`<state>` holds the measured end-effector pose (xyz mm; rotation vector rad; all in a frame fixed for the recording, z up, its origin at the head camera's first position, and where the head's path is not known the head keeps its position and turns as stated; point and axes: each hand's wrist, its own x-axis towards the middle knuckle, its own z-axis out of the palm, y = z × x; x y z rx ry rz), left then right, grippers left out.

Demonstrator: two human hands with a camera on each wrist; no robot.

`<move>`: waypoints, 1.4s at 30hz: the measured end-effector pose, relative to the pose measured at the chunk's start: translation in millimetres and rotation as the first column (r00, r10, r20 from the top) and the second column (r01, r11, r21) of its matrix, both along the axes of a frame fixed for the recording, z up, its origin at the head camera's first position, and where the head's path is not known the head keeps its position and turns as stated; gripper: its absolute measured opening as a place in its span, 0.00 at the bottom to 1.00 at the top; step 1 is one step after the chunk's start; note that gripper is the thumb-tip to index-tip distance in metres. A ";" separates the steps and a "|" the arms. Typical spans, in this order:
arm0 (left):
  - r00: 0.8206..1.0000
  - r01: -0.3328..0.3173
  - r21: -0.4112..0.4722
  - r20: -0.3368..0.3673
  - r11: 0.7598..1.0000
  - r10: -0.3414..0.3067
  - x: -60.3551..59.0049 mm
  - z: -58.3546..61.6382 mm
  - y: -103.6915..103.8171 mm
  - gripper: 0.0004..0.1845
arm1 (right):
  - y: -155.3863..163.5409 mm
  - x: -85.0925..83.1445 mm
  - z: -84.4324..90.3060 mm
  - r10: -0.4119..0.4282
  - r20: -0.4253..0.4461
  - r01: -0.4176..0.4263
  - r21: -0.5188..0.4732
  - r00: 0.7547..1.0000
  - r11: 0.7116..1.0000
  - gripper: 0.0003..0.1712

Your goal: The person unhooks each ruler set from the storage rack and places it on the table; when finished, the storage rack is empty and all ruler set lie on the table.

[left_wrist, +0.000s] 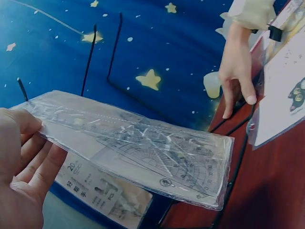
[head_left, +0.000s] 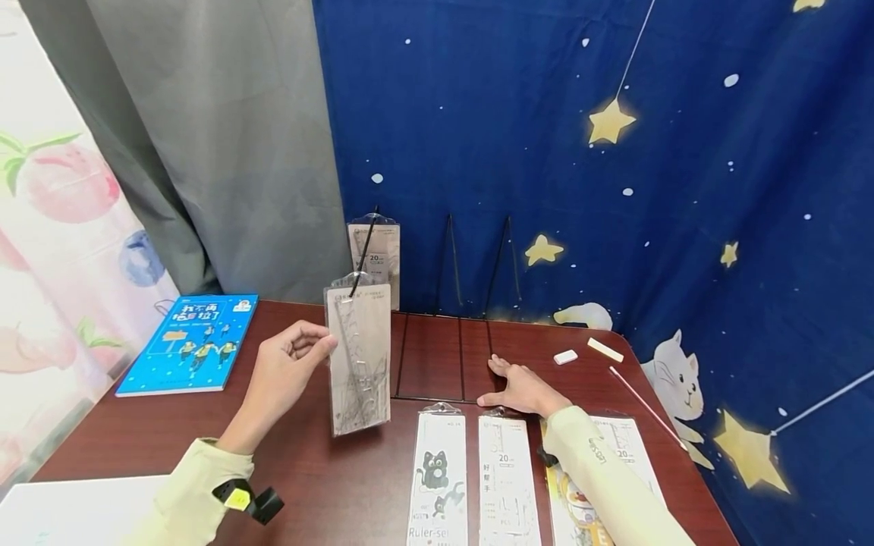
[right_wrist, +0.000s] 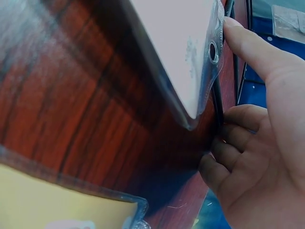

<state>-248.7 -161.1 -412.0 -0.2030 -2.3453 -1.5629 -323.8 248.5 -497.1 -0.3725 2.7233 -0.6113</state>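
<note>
My left hand [head_left: 290, 364] pinches the left edge of a clear-sleeved ruler set packet [head_left: 358, 364], which hangs tilted from a black wire arm of a display rack [head_left: 462, 356]. Through the sleeve a protractor scale shows in the left wrist view. Behind it, another ruler set packet [head_left: 385, 246] hangs on the same arm. At the rack's base, the spread thumb and fingers of my right hand [head_left: 522, 388] rest on the front right corner wires. Just in front of the base lie a cat-print ruler set packet [head_left: 437, 470] and a white ruler set packet [head_left: 505, 462].
A blue book [head_left: 191, 345] lies at the table's left. A white eraser [head_left: 565, 356], a cream strip [head_left: 605, 349] and a pencil [head_left: 645, 406] lie at the right. More packets [head_left: 631, 447] lie under my right forearm. A starry curtain [head_left: 437, 114] hangs behind the table.
</note>
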 end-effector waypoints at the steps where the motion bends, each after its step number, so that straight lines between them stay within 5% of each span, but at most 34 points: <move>1: 1.000 -0.003 0.000 -0.004 1.000 0.003 3.6 0.0 0.3 0.14 | 0.0 0.1 -0.1 -0.002 0.002 0.002 -0.002 1.000 1.000 0.56; 10: 1.000 -0.020 -0.004 -0.017 1.000 0.020 30.3 1.6 0.6 0.10 | 0.9 0.4 -2.9 -0.006 0.013 0.006 -0.001 1.000 1.000 0.57; 18: 0.999 0.011 -0.034 0.051 0.999 -0.009 44.3 2.9 -2.9 0.10 | 3.5 -1.1 -1.3 -0.002 0.010 0.002 -0.010 1.000 1.000 0.58; 26: 0.980 0.079 0.036 0.181 0.996 -0.084 56.3 -19.8 -3.4 0.12 | 3.0 -1.6 0.0 0.013 0.016 -0.012 -0.016 1.000 1.000 0.57; 30: 0.944 0.092 0.122 0.304 0.988 -0.125 59.6 -36.0 -2.2 0.14 | 3.3 -2.5 -0.1 0.011 0.012 -0.011 -0.017 1.000 1.000 0.58; 37: 0.844 0.183 0.262 0.452 0.948 -0.287 63.8 -64.0 5.7 0.13 | 3.4 -3.4 -1.9 0.009 -0.002 -0.009 -0.018 1.000 1.000 0.57; 42: 0.824 0.219 0.206 0.484 0.954 -0.294 65.1 -79.1 10.1 0.11 | 3.0 -2.4 -2.5 0.013 -0.003 -0.013 -0.015 1.000 1.000 0.57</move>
